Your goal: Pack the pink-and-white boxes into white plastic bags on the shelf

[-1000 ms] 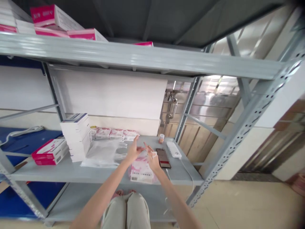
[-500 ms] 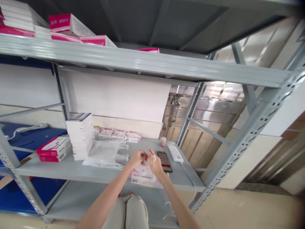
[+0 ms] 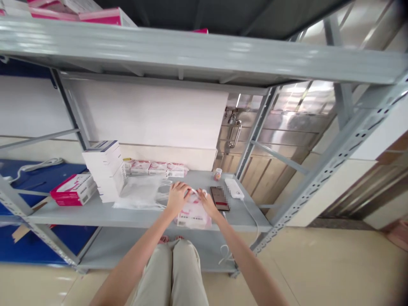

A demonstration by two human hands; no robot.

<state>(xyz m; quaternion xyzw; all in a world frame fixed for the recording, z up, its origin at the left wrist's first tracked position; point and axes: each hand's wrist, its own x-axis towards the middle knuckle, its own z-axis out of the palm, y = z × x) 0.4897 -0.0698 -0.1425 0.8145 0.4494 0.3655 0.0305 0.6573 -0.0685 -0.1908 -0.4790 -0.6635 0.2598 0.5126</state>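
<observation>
Down on the grey shelf point(image 3: 79, 216), to the right of the tall stack of white boxes point(image 3: 106, 172), I can see a pink-and-white box point(image 3: 191, 219) lying near the front edge in a clear bag point(image 3: 195, 204), with a person's two bare hands bent over its far end. The left hand point(image 3: 179, 197) is on the side nearer the stack, the right hand point(image 3: 208, 205) on the side farther from it. Their fingertips come close together without meeting, and both look pinched on a white strip at the far end of the bag; the fingers cover most of it, so I cannot tell how firmly.

Just right of the stack, flat white bags point(image 3: 137, 193) lie with their loose strings pointing toward the left hand. Behind and to the right of the stack runs a row of wrapped boxes point(image 3: 157, 167). Well off to its right, past the right hand, lie a phone point(image 3: 219, 200) and then a white device point(image 3: 233, 188), whose cable point(image 3: 250, 214) trails over the front edge; a small jar point(image 3: 218, 174) stands behind the phone. Just left of the stack sits a magenta-and-white box point(image 3: 73, 189), and overhead, magenta boxes point(image 3: 100, 17) rest on the upper shelf point(image 3: 178, 46).
</observation>
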